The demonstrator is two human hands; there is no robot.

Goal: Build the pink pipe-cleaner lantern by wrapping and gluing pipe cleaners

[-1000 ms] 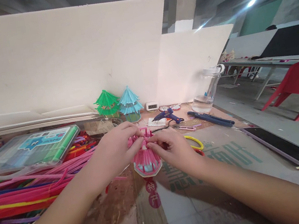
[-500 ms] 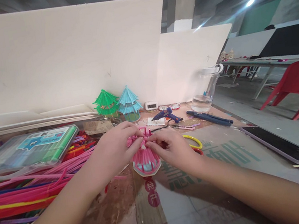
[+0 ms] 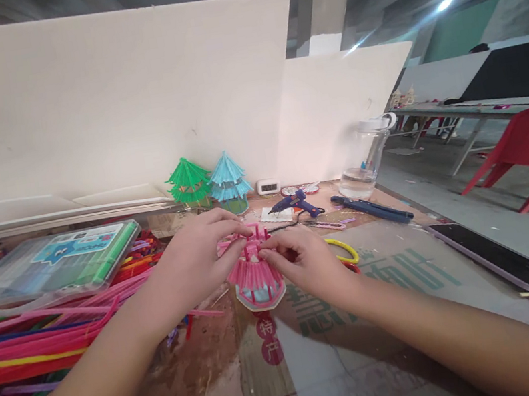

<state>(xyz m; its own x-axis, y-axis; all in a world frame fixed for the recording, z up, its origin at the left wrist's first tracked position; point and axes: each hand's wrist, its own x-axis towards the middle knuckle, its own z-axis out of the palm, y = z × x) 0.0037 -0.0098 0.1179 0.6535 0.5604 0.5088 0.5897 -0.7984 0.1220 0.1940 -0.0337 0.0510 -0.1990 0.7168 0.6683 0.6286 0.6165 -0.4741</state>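
A small pink pipe-cleaner pavilion (image 3: 257, 273) stands on the table on a pale octagonal base, with a fringed roof and short posts sticking up at its top. My left hand (image 3: 202, 252) grips its upper left side, thumb and fingers slightly parted with pink stems between them. From the right, my right hand (image 3: 299, 253) pinches the upper part with thumb and index finger. The fingers partly cover the top, so the exact spot of contact is hard to see. Behind stand a green pavilion (image 3: 188, 182) and a light blue pavilion (image 3: 229, 180).
Loose pipe cleaners (image 3: 30, 345) and a clear marker case (image 3: 53, 267) lie left. Beyond my right hand are a glue gun (image 3: 296, 203), yellow-handled scissors (image 3: 344, 249), a dark blue tool (image 3: 372, 208) and a water jug (image 3: 364, 161). A phone (image 3: 500, 256) lies at the right edge.
My left thumb has drawn back a little to the left from the pavilion's middle, showing more of the pink top. My right hand stays nearly still.
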